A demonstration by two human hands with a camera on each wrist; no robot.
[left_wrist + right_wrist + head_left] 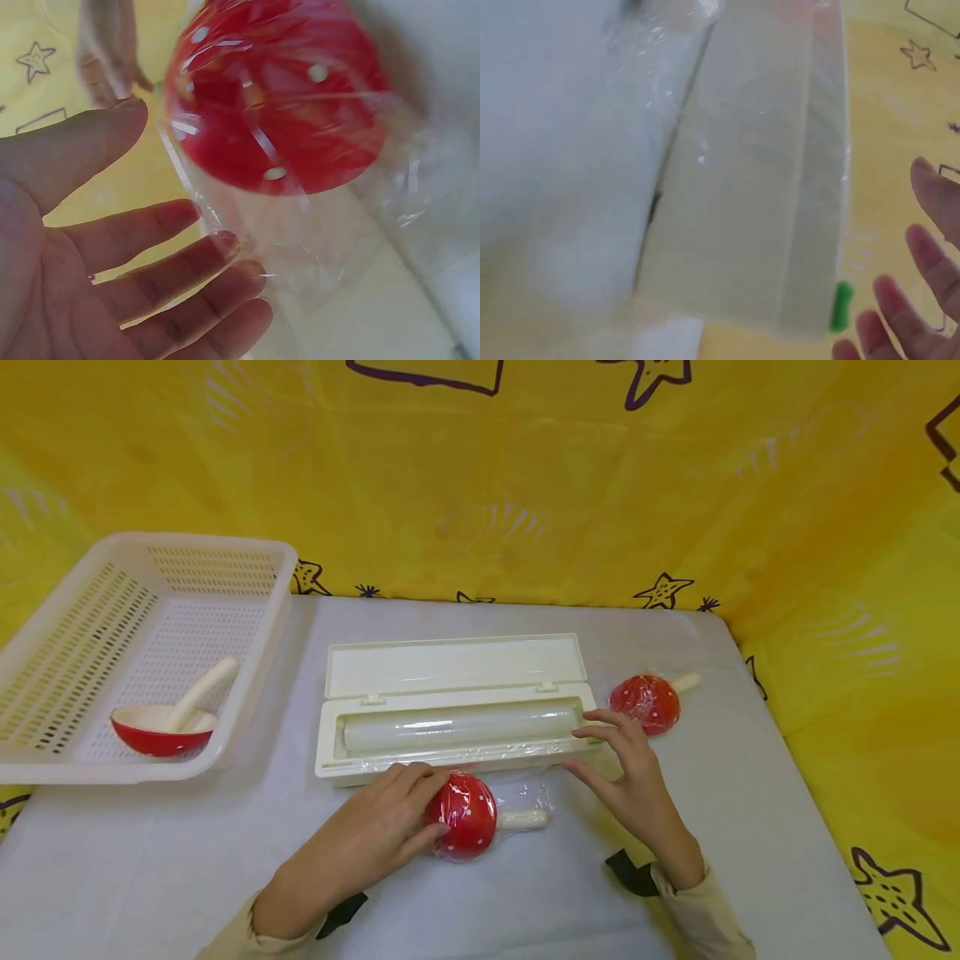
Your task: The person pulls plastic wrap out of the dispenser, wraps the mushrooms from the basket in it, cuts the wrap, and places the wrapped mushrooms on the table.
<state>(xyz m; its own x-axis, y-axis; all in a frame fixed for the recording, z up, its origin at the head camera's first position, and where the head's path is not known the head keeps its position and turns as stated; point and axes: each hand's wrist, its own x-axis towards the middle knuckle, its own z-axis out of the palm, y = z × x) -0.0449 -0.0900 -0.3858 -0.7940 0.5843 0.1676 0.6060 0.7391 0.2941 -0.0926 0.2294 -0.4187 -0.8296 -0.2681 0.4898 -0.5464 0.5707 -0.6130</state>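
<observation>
A red ladle (467,817) with white dots and a white handle lies face down before the box, under clear cling film (525,789). My left hand (375,831) is at the ladle's left side; in the left wrist view its fingers are extended, fingertips at the film. A white cling film box (457,768) lies with its lid raised, a film roll (457,729) inside. My right hand (633,777) is spread at the box's right end, near a small green piece (841,306), holding nothing visible.
Another red dotted ladle (647,703), wrapped in film, lies right of the box. A white perforated basket (258,693) stands at left, holding an unwrapped red and white ladle (161,743). Yellow patterned cloth (450,485) hangs behind and at right of the table (247,860).
</observation>
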